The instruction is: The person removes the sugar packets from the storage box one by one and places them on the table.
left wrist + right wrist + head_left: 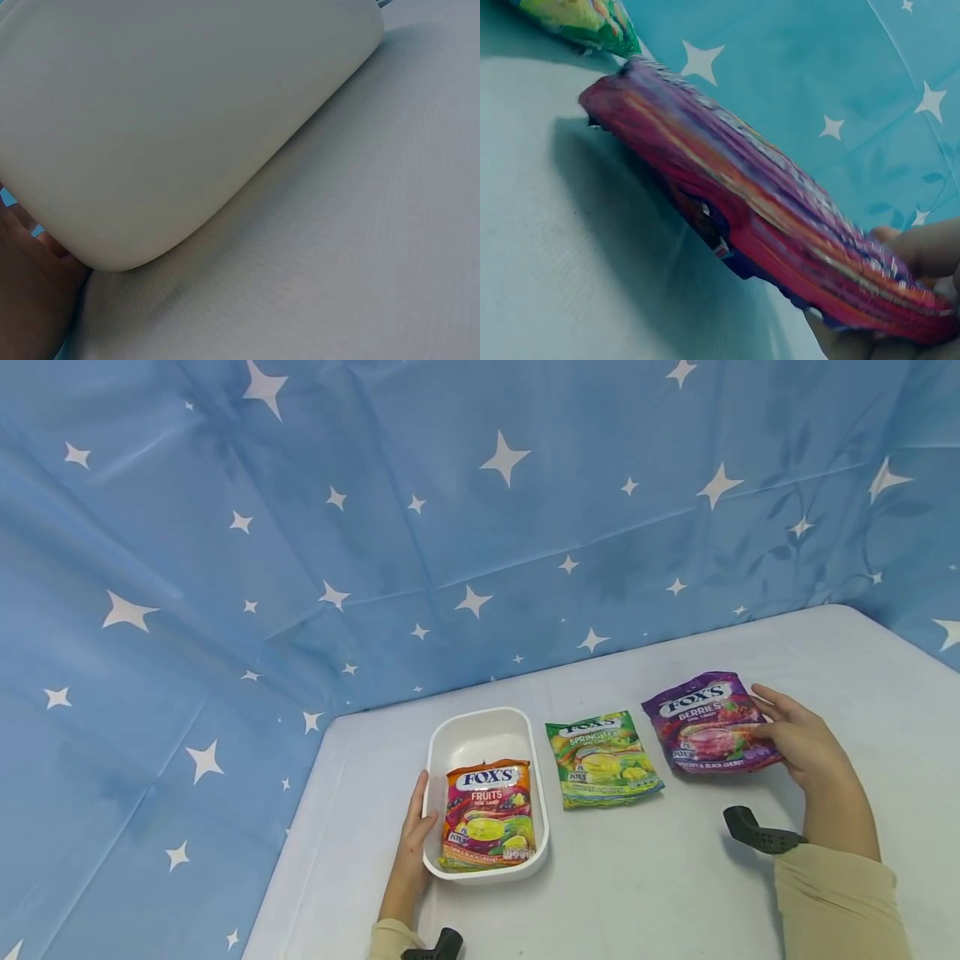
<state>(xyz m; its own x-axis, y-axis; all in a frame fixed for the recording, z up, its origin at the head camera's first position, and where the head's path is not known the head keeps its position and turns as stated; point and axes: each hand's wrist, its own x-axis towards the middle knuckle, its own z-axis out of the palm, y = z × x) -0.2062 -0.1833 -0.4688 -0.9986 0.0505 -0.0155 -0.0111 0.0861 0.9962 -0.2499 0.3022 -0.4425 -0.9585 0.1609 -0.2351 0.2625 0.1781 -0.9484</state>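
My right hand (806, 739) grips the right edge of a purple bag of Fox's Berries candy (705, 722), thumb on its front. In the right wrist view the candy bag (742, 195) appears edge-on, tilted, with its shadow on the table beneath. At the left, my left hand (412, 843) holds the left wall of a white plastic container (480, 724), its thumb at the rim and the fingers along the outside. Inside that container lies an orange-red bag of Fox's Fruits candy (487, 818). The left wrist view shows mostly the container's outer wall (165, 127).
Between the container and the purple bag, a green bag of Fox's Spring Tea candy (602, 760) lies on the white-covered table (637, 885). Behind the table hangs a blue curtain with white stars (450, 527). Black wrist devices (761, 835) sit at both sleeves.
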